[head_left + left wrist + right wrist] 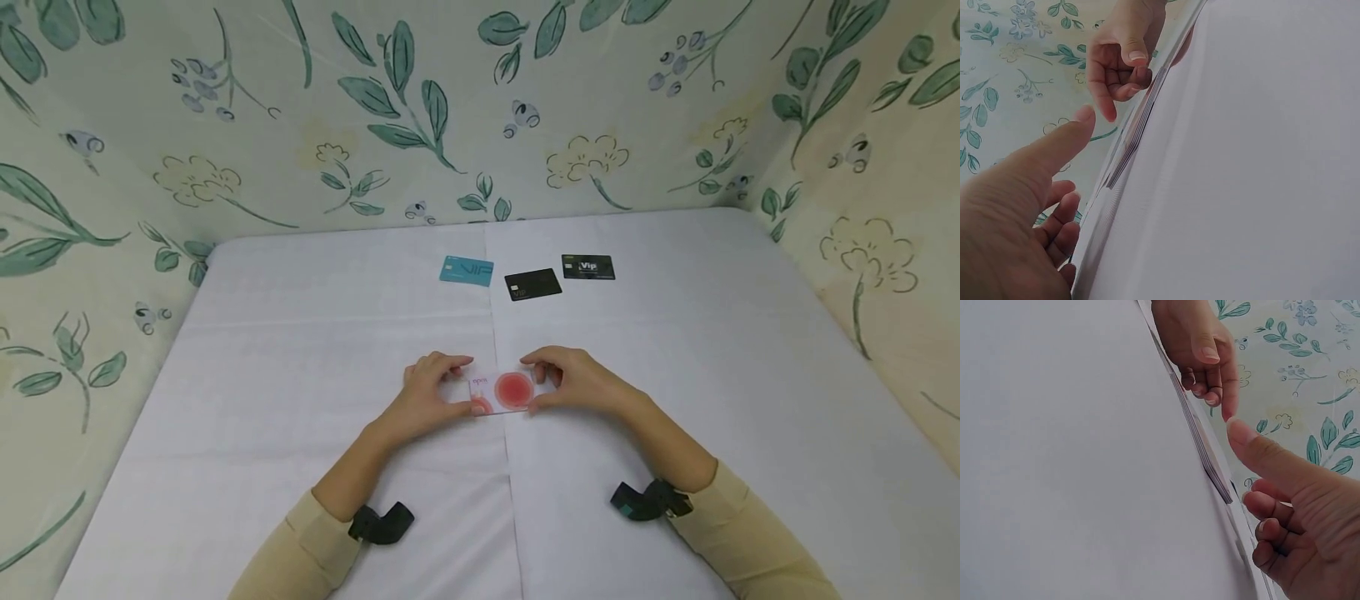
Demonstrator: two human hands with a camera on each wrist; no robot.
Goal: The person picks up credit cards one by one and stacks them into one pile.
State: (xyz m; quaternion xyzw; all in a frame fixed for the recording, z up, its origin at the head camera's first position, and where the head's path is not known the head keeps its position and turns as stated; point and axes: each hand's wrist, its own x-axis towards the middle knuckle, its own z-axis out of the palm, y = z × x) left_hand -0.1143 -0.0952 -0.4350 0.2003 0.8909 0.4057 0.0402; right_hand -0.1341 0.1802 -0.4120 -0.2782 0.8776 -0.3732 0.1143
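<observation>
A small stack of cards [513, 390] lies flat in the middle of the white table, its top card white and pink with a red circle. From the side, the left wrist view shows several thin layers in the stack [1138, 128]. My left hand [430, 392] is at the stack's left end, thumb and forefinger apart. Across from it, at the right end, my right hand [573, 379] has a similar spread. In the wrist views both thumbs appear just off the cards, the other fingers loosely bent. Whether any fingertip touches the stack is hard to tell.
Farther back on the table lie a blue VIP card [467, 271], a black card [533, 285] and another black VIP card [588, 267]. A leaf-patterned curtain [420, 108] borders the table's back and sides. Black wrist devices [382, 523] sit at both sleeves.
</observation>
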